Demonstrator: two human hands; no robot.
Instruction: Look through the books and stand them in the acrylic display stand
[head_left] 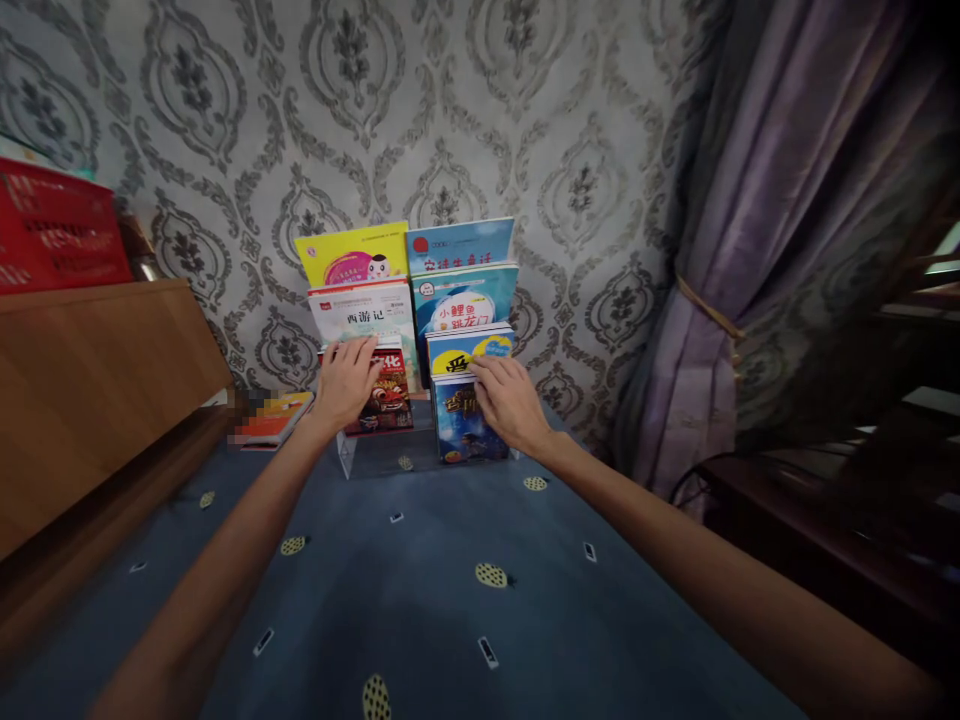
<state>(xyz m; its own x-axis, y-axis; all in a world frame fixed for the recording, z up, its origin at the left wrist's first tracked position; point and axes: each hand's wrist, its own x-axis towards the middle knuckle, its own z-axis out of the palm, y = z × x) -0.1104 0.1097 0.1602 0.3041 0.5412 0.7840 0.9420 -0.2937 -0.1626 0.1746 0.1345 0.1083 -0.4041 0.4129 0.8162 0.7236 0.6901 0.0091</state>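
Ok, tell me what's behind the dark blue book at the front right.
A blue-yellow book, then a teal book, then a light blue book at the back. Their lower parts are hidden, and the right hand covers some of the first.

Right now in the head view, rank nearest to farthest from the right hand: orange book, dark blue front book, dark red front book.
1. Dark blue front book: right front, at the right hand.
2. Dark red front book: left front.
3. Orange book: lying flat at left.
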